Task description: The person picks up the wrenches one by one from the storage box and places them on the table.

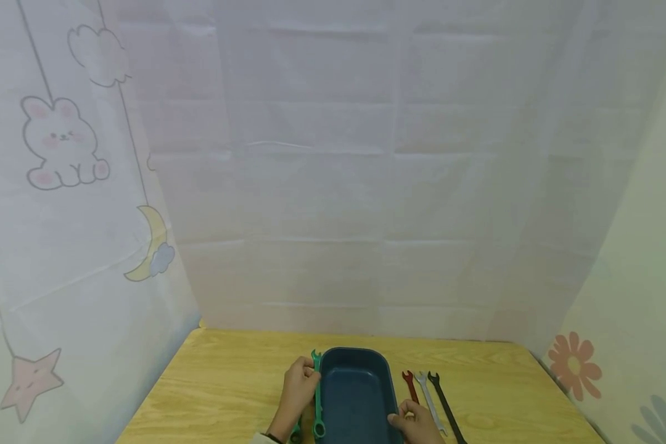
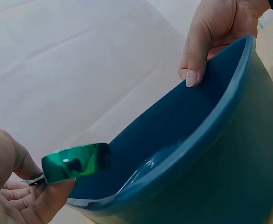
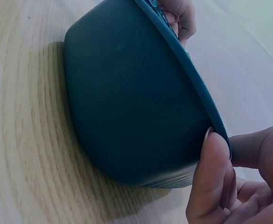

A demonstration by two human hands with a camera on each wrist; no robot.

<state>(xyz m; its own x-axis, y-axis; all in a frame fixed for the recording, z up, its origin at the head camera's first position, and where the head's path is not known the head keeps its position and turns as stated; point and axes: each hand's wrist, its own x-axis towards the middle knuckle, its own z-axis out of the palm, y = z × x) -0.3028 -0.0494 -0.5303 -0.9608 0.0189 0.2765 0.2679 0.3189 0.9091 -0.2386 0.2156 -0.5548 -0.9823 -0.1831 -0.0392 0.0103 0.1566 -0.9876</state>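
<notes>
Pinching the green wrench [image 1: 317, 394] in my left hand [image 1: 298, 385] beside the tub [image 1: 355, 394], my right hand [image 1: 416, 422] grips its rim, steadying it near the worktop's [image 1: 222, 388] front edge.

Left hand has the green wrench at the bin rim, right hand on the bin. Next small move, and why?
Probably swing the green wrench inward over the rim and lower it into the blue bin. The left hand holds it right at the bin's left edge, not yet inside; the bin looks empty, and the right hand pinches the opposite rim, steadying it on the table.
</notes>
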